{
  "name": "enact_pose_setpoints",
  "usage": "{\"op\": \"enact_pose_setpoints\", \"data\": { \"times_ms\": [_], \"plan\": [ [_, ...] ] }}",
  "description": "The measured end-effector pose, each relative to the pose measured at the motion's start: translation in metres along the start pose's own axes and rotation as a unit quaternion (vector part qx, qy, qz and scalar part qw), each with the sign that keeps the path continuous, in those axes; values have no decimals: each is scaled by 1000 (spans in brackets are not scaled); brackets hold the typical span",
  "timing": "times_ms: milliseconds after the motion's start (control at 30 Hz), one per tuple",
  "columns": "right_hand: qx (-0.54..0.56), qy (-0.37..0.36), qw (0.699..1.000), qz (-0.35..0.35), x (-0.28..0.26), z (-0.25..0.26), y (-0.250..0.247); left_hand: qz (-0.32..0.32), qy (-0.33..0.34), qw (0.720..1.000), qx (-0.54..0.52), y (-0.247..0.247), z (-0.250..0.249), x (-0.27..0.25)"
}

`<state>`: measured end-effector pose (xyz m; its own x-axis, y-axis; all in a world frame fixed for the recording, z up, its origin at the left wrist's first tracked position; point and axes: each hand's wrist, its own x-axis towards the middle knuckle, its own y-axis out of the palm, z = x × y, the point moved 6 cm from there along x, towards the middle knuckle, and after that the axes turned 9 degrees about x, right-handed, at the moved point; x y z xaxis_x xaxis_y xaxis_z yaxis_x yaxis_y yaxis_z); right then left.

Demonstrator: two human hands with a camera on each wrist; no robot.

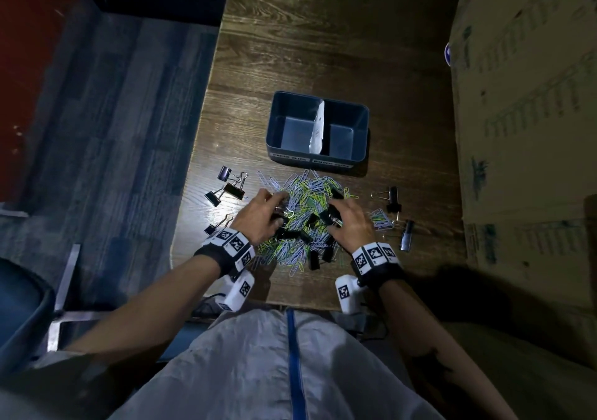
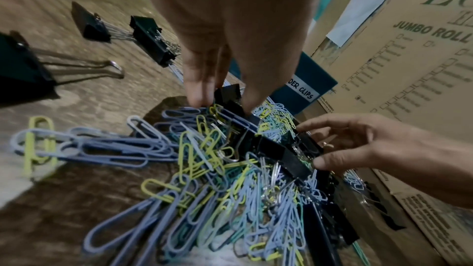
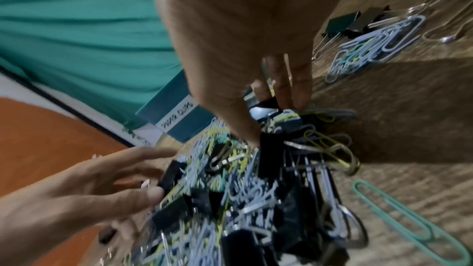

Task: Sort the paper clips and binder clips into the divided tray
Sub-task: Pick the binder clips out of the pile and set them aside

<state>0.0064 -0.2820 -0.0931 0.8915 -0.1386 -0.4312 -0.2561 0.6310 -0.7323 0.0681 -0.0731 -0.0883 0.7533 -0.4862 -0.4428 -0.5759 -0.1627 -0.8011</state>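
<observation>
mixed clip pile [image 1: 302,219] under both hands [image 1: 263,216]

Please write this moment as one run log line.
left hand: pinching binder clip in pile | right hand: gripping binder clip | divided tray: both compartments empty

Both hands [image 1: 263,214] in clip pile [image 1: 302,219] before divided tray [image 1: 318,158].

It looks like an office storeroom: a dark wood-grain counter [image 1: 323,48] stands on grey-blue carpet tiles [image 1: 113,129], hard against stacked cardboard cartons [image 1: 523,112] printed "JUMBO ROLL", with a blue chair [image 1: 22,306] at the left.
</observation>
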Motion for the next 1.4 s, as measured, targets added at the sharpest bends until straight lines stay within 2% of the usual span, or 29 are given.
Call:
{"op": "enact_pose_setpoints", "data": {
  "times_ms": [67, 200, 300, 433, 700, 767, 800, 867, 967, 1033, 1100, 1200, 1400],
  "plan": [
    [5, 1, 1000, -19, 1, 2, 1, 16, 11, 1000, 22, 5, -9, 3],
    [21, 11, 998, -61, 3, 7, -2, 11, -7, 1000, -20, 4, -19, 10],
    [15, 30, 998, -48, 4, 5, 0, 11, -2, 999, -34, 2, -24, 15],
    [14, 46, 998, -48, 3, 2, -1, -44, 28, 998, -22, -1, -25, 11],
    [62, -2, 993, -96, -8, 11, -28, -106, 46, 987, -111, -30, -10, -4],
    [57, -20, 995, -80, -8, 15, -38, -130, 47, 980, -141, -39, -1, -10],
    [61, -15, 996, -65, -7, 14, -42, -141, 27, 978, -151, -43, 7, -12],
    [92, 18, 995, -43, -4, 8, -50, -161, -31, 973, -163, -51, 28, -15],
    [133, 71, 986, -77, 2, -13, -71, -184, -82, 970, -137, -64, 64, -19],
    [125, 105, 980, -117, 6, -31, -89, -152, -124, 975, -108, -65, 91, -19],
    [121, 152, 970, -149, 8, -51, -105, -85, -156, 981, -73, -60, 110, -18],
    [135, 210, 954, -169, 9, -77, -118, -38, -160, 985, -53, -55, 119, -18],
    [143, 255, 943, -157, 13, -106, -114, -83, -137, 987, -16, -50, 115, -20]
  ]
}}
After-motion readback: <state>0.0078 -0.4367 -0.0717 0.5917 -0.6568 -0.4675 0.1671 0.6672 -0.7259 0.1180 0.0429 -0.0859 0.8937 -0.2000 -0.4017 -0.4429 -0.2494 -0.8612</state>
